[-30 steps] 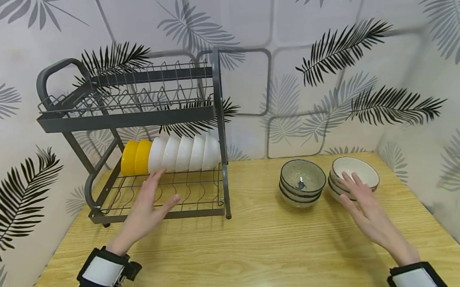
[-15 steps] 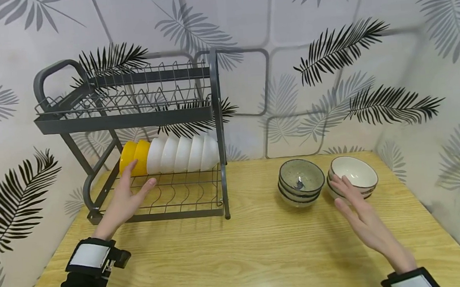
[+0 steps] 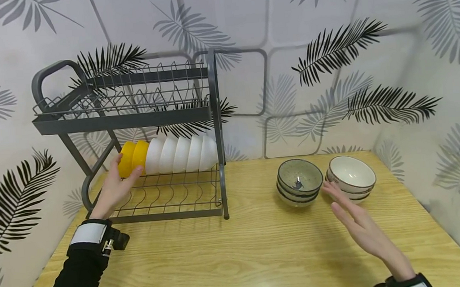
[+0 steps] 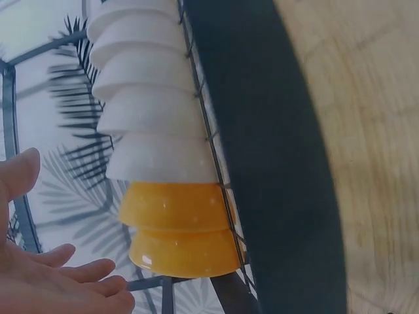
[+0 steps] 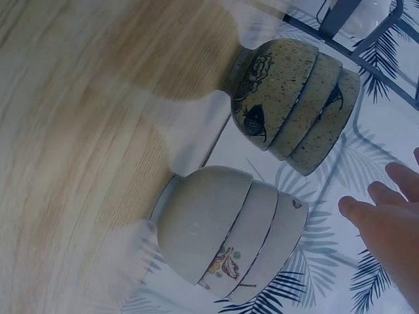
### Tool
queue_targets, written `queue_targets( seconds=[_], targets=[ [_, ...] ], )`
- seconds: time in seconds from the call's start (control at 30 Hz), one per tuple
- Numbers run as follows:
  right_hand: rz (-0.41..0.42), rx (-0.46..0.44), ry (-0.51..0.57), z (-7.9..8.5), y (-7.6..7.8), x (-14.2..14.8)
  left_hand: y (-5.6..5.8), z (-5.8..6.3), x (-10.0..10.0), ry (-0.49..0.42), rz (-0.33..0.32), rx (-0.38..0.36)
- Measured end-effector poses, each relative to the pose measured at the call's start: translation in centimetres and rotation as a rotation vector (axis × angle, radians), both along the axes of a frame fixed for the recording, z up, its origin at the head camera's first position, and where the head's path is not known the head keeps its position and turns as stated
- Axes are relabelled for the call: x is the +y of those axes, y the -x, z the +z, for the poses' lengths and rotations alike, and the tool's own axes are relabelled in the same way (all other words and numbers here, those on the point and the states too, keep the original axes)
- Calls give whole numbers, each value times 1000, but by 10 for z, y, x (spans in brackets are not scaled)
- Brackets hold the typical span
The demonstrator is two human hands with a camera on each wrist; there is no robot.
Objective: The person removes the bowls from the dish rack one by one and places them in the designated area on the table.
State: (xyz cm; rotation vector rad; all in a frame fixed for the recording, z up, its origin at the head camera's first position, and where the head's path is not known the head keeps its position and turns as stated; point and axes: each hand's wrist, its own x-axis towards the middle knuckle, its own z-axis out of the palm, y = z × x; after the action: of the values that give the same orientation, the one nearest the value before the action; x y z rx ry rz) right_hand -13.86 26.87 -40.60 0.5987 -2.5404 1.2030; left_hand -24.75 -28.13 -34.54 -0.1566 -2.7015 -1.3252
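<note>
Right hand (image 3: 362,228): out over the pale wood-grained bench (image 3: 207,262), pointing at its far right corner, fingers long and loose, nothing in them

Left hand (image 3: 113,188): up at the front left corner of the dark grey metal two-tier rack (image 3: 123,121), thumb and fingers wide apart, holding nothing

Speckled stack: grey-green round ceramic-looking bowls (image 3: 299,181), three nested, mouths up, towards the bench's far edge, ahead and left of the right fingertips

Pale stack: cream-white round bowls with brown rims (image 3: 352,174), nested by the bench's far right corner, just ahead of those fingers, not gripped

Yellow pair, the key: two glossy yellow round bowls (image 3: 140,159), on edge at the lower tier's left end, just beyond the left hand, clearly the nearer one; the left wrist view shows a gap between

Row's long axis: left to right along the rack's front edge, across that reach, glossy white round bowls (image 3: 180,155) filling the right end
</note>
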Motion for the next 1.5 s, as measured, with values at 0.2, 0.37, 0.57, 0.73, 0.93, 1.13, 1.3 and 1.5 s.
queue_targets(
  seconds=[0.2,0.37,0.57,0.73,0.93,1.13,1.3,1.5],
  targets=[
    [76,-35,-4,4,-4,0,18,2,-5,-79,21,-14],
    [130,-85,-14,7,-10,-1,30,3,-8,-77,67,-58],
    [147,-70,-20,5,-17,-9,42,4,-11,-100,91,-92],
    [170,-43,-5,0,-22,-16,50,5,-10,-119,98,-119],
    [178,-35,-3,-9,-26,-21,56,2,-10,-99,147,-151],
    [175,-50,27,-14,-30,-25,65,-1,-14,-56,187,-169],
    [177,-64,35,-17,-36,-26,71,-3,-18,-23,229,-202],
    [175,-107,54,-22,-45,-28,76,-7,-18,12,267,-178]
  ],
)
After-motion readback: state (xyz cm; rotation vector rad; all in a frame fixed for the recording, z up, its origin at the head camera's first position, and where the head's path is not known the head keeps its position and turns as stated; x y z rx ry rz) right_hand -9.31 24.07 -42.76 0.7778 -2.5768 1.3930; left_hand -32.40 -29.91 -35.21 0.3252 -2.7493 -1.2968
